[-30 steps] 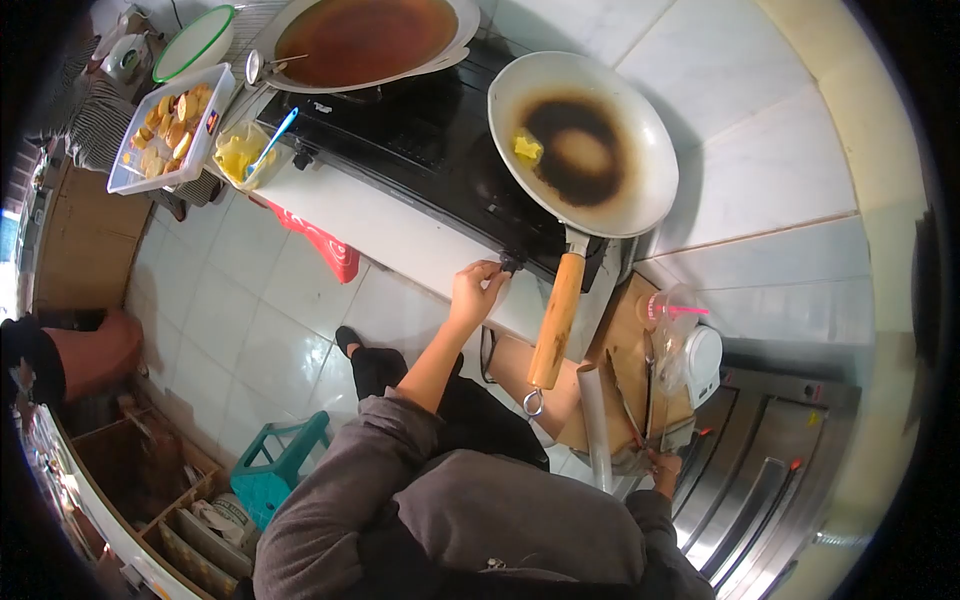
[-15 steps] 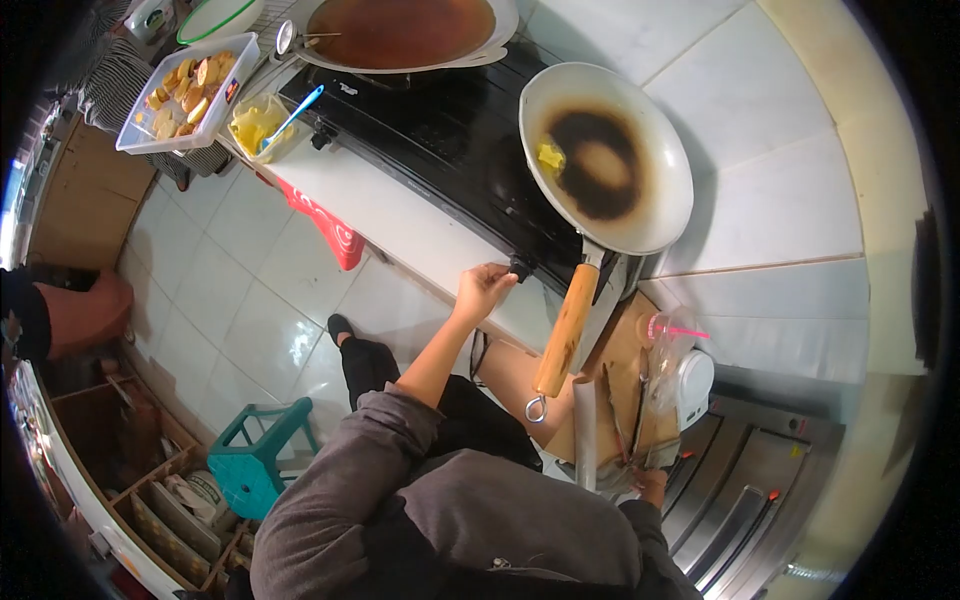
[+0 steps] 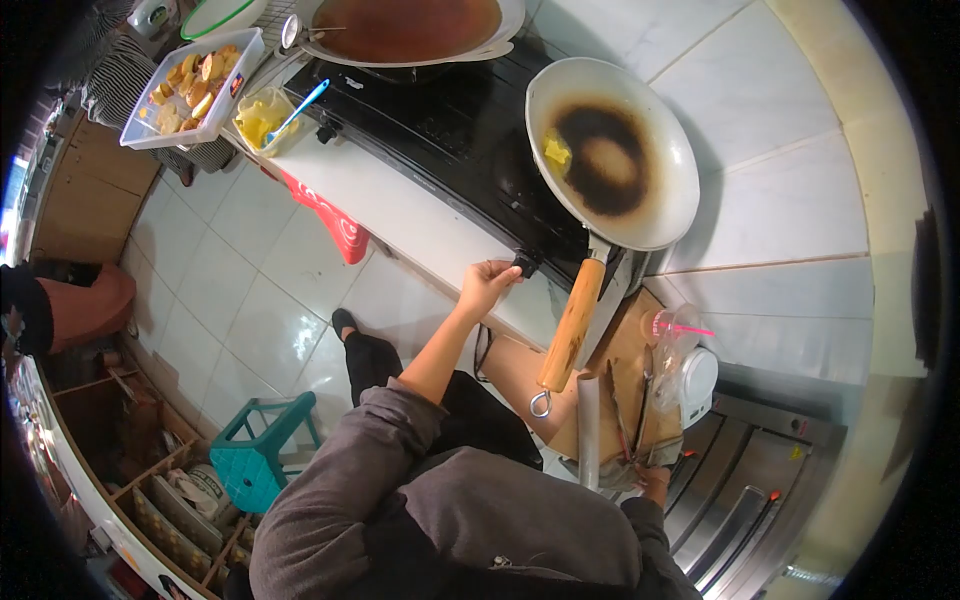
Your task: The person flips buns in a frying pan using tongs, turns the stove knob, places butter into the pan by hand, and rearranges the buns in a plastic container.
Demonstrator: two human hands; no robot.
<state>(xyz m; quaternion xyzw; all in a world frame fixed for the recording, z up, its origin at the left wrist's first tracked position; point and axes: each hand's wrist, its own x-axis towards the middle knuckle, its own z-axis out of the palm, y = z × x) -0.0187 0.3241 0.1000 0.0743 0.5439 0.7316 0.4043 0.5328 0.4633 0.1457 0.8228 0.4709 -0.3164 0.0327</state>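
Observation:
My left hand (image 3: 489,284) pinches a black stove knob (image 3: 526,262) at the front corner of the black gas stove (image 3: 430,150). A white frying pan (image 3: 672,165) with a wooden handle (image 3: 572,325) sits on the near burner. Its middle is browned and scorched, and a yellow lump of butter or margarine (image 3: 557,152) lies at one side. Low on the right, my right hand (image 3: 655,483) rests by a greyish cloth (image 3: 625,474) and the ends of metal tongs (image 3: 622,420). Its fingers are mostly hidden.
A wide pan of reddish-brown liquid (image 3: 405,28) with a thermometer (image 3: 292,32) stands on the far burner. Beside the stove are a tub of browned pieces (image 3: 195,92) and a yellow spread tub (image 3: 262,122). A green stool (image 3: 255,455) stands behind; people are at left.
The view has shifted slightly. My left hand stays on the knob, and the pan and the butter-like lump stay where they were.

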